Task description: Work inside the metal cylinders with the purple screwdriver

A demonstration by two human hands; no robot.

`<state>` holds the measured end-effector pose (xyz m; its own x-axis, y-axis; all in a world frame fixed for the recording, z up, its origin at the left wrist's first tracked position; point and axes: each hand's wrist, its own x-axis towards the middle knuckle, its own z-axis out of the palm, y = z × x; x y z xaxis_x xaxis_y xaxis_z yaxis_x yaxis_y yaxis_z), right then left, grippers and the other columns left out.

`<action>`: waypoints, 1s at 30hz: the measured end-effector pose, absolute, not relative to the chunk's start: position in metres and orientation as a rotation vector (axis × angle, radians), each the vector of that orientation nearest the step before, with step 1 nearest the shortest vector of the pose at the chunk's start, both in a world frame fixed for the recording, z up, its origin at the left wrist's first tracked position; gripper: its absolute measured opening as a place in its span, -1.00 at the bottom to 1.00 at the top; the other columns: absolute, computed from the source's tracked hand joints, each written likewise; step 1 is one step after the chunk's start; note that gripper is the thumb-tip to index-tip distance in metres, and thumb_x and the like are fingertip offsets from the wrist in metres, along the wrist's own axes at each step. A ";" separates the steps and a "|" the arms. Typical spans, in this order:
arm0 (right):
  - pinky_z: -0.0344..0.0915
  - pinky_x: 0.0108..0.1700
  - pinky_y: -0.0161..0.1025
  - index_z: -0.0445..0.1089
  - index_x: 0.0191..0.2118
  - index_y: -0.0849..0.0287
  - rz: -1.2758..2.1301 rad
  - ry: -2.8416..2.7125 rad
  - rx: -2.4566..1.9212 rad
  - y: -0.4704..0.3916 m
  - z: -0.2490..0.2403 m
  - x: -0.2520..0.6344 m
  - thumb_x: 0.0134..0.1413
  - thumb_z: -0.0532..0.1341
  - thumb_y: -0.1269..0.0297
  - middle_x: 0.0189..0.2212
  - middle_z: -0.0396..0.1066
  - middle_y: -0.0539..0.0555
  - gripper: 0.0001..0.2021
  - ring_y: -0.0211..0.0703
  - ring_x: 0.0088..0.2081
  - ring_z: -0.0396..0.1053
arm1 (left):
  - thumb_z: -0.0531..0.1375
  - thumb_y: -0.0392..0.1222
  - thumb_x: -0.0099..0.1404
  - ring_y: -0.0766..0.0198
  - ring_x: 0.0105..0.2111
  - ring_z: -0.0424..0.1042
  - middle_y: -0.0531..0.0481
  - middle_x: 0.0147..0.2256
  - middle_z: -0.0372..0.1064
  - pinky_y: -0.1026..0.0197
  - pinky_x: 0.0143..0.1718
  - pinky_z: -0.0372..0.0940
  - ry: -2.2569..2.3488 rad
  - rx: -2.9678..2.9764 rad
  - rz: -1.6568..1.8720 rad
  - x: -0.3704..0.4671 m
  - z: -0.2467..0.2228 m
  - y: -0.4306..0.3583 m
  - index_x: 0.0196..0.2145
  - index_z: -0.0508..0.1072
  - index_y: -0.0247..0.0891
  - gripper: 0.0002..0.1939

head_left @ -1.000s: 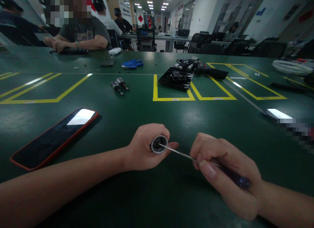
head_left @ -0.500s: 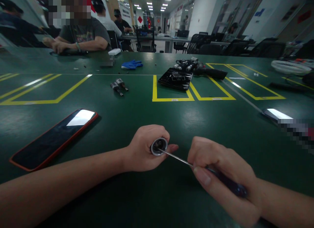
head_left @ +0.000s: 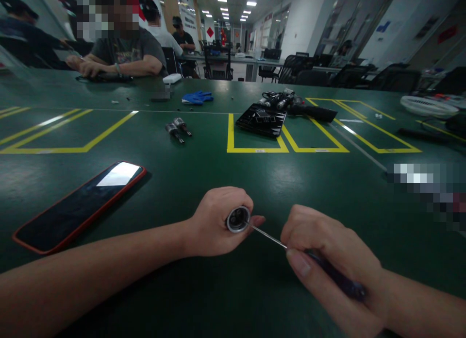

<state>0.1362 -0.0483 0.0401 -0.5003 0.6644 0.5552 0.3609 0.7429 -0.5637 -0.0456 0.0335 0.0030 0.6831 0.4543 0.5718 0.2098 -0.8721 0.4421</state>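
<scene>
My left hand is wrapped round a round tube-shaped part with a silver metal rim. Its open end faces me and shows a dark inside with small round features; the rest is hidden in the fist. In my right hand is a screwdriver, its dark handle lying along the palm and thumb. The thin metal shaft points left, and its tip is at the right side of the tube's rim. Whether the tip sits inside or just at the edge, I cannot tell.
A phone in a red case lies to the left. Two small metal-and-black parts, a blue glove, a black glossy box and a cable bundle lie farther back. Across the green table sits a person.
The screwdriver tip has shifted from inside the tube's opening to its right edge. My right hand has moved slightly right and down. The tube stays in my left hand.
</scene>
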 end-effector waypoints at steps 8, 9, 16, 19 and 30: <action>0.10 -0.47 -0.28 0.16 -0.43 0.18 0.798 -1.928 -0.895 -0.050 0.038 0.137 0.07 -0.01 0.50 -0.57 0.17 -0.02 -0.88 -0.31 -0.53 0.14 | 0.16 -0.21 0.18 0.42 -0.59 0.17 0.10 -0.59 0.19 0.34 -0.56 0.08 0.503 2.588 0.984 -0.046 0.004 0.033 -0.52 0.24 -0.29 -0.81; 0.10 -0.47 -0.28 0.16 -0.43 0.17 0.875 -1.869 -0.913 -0.050 0.035 0.137 0.10 0.00 0.45 -0.57 0.17 -0.03 -0.88 -0.31 -0.52 0.14 | 0.16 -0.21 0.17 0.42 -0.59 0.18 0.10 -0.58 0.19 0.34 -0.56 0.08 0.500 2.590 0.979 -0.046 0.004 0.033 -0.51 0.24 -0.30 -0.82; 0.08 -0.45 -0.30 0.21 -0.40 0.16 1.310 -1.396 -0.922 -0.046 0.016 0.137 0.13 0.10 0.27 -0.53 0.19 -0.05 -0.88 -0.32 -0.49 0.15 | 0.18 -0.26 0.15 0.35 -0.44 0.27 0.02 -0.44 0.26 0.29 -0.43 0.19 0.519 2.531 1.052 -0.046 0.006 0.034 -0.38 0.27 -0.30 -0.88; 0.11 -0.44 -0.30 0.21 -0.39 0.18 1.287 -1.423 -0.873 -0.045 0.016 0.134 0.09 0.14 0.29 -0.52 0.21 -0.04 -0.89 -0.31 -0.47 0.18 | 0.19 -0.25 0.14 0.34 -0.44 0.26 0.03 -0.45 0.25 0.26 -0.42 0.19 0.572 2.525 1.101 -0.046 0.005 0.035 -0.43 0.23 -0.29 -0.85; 0.26 -0.20 -0.09 0.30 -0.26 0.32 0.556 -2.030 -0.665 -0.048 0.038 0.138 -0.07 0.09 0.48 -0.47 0.36 0.12 -0.82 -0.18 -0.37 0.34 | 0.16 -0.23 0.17 0.35 -0.49 0.27 0.09 -0.53 0.29 0.17 -0.29 0.11 0.494 2.657 1.021 -0.045 0.004 0.037 -0.50 0.26 -0.28 -0.86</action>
